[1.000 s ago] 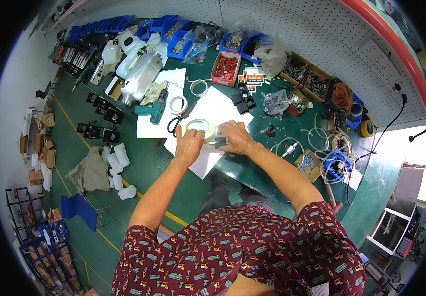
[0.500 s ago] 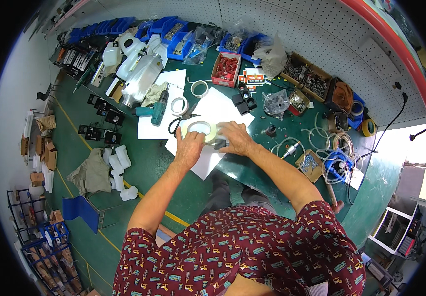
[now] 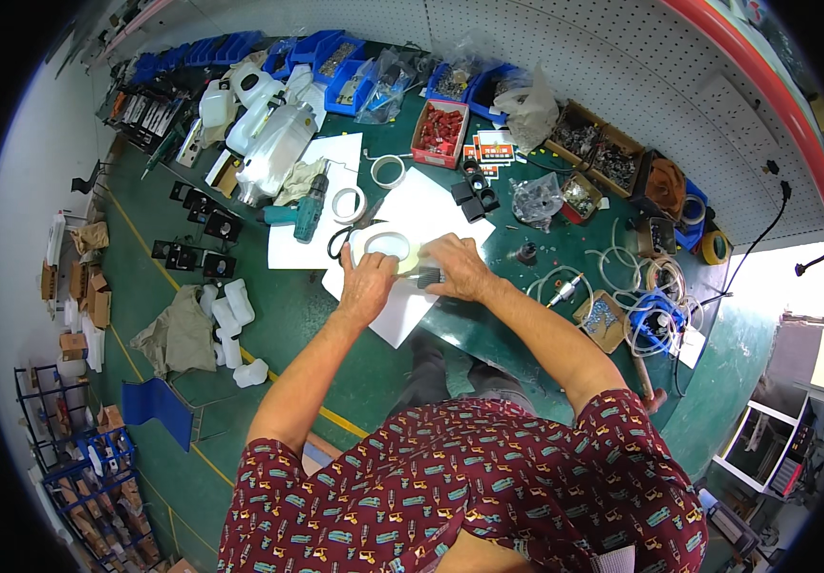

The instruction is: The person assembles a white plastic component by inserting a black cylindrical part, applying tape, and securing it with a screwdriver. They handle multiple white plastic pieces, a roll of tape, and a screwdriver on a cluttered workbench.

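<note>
My left hand is closed on the near rim of a wide, pale cream roll of tape above white paper sheets. Close to the roll's right side, my right hand has its fingers bent down and pressed together, seemingly on the tape's edge; its fingertips are partly hidden. Under those fingers shows a small grey ribbed piece, whose kind I cannot make out. Black-handled scissors lie just left of the roll. Farther off rest a white tape roll and another tape roll.
A green cordless drill lies left of the papers beside translucent plastic tanks. Blue parts bins and a box of red pieces line the back. Clear hoses coil at the right, near a hammer.
The right fingers have shifted very slightly beside the roll. The left hand keeps its hold, and the view has moved a touch.
</note>
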The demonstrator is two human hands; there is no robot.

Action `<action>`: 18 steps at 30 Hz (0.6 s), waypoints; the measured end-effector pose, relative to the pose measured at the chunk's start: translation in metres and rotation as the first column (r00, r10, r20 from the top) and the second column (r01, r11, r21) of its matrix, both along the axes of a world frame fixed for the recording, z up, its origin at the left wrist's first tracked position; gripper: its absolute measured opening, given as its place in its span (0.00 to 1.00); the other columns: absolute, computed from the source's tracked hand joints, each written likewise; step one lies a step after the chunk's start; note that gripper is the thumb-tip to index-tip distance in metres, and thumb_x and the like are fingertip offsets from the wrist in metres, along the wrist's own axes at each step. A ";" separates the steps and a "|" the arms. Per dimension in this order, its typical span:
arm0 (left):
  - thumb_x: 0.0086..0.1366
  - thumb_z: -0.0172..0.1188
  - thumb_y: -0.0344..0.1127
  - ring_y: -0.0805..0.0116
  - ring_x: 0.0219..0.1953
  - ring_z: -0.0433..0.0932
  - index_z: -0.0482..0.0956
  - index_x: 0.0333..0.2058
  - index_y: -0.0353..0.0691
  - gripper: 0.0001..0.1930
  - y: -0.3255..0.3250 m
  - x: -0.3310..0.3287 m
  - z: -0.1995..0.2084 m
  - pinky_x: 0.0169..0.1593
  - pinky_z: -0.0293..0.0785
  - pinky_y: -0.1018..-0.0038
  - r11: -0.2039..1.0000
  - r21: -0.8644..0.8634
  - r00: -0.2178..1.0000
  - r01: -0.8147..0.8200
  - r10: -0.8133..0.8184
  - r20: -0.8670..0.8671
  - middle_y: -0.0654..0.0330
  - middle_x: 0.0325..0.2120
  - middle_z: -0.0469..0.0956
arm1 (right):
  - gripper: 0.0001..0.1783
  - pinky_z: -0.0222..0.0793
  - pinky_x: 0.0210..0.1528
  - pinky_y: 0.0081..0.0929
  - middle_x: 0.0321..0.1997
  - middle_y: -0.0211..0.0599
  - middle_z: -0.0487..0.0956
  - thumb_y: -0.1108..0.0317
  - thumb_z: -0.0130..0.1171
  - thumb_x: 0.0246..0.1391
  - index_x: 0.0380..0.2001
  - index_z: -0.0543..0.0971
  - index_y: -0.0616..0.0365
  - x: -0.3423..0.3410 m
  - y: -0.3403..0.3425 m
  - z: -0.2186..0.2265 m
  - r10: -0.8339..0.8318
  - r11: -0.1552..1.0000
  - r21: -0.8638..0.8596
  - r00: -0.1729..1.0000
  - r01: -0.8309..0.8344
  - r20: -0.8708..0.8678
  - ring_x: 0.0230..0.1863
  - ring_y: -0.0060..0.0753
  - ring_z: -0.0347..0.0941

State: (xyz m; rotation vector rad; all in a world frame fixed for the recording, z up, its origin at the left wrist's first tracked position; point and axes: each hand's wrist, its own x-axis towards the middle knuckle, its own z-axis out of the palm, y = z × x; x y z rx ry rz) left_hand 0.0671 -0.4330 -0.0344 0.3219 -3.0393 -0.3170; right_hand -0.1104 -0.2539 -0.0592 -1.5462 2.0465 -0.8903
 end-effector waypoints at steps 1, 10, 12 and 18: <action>0.67 0.64 0.31 0.55 0.51 0.79 0.79 0.48 0.43 0.12 0.001 0.000 0.000 0.72 0.45 0.30 1.000 0.004 1.000 -0.010 0.010 -0.004 0.57 0.41 0.78 | 0.42 0.57 0.63 0.52 0.60 0.35 0.76 0.61 0.81 0.38 0.59 0.75 0.47 0.001 -0.001 0.000 0.001 1.000 -0.007 1.000 -0.001 0.010 0.65 0.47 0.68; 0.69 0.64 0.33 0.52 0.55 0.76 0.76 0.56 0.41 0.18 0.022 0.018 0.000 0.73 0.46 0.32 0.984 0.117 0.982 -0.138 0.151 -0.116 0.54 0.47 0.78 | 0.46 0.53 0.70 0.54 0.66 0.43 0.73 0.59 0.76 0.39 0.65 0.71 0.51 0.027 0.015 -0.013 -0.126 0.966 -0.238 0.985 0.096 -0.114 0.69 0.50 0.65; 0.69 0.63 0.33 0.52 0.56 0.75 0.76 0.57 0.40 0.19 0.026 0.026 0.000 0.73 0.46 0.33 0.975 0.140 0.974 -0.170 0.188 -0.126 0.54 0.49 0.78 | 0.46 0.52 0.71 0.56 0.67 0.45 0.72 0.58 0.76 0.39 0.65 0.71 0.52 0.029 0.017 -0.014 -0.125 0.964 -0.249 0.983 0.090 -0.131 0.70 0.50 0.65; 0.69 0.63 0.33 0.51 0.57 0.75 0.76 0.57 0.39 0.19 0.028 0.040 0.000 0.74 0.44 0.34 0.968 0.194 0.972 -0.161 0.190 -0.138 0.53 0.50 0.79 | 0.45 0.50 0.73 0.61 0.69 0.46 0.70 0.56 0.77 0.40 0.63 0.72 0.51 0.032 0.018 -0.017 -0.100 0.974 -0.218 0.979 0.060 -0.177 0.73 0.51 0.62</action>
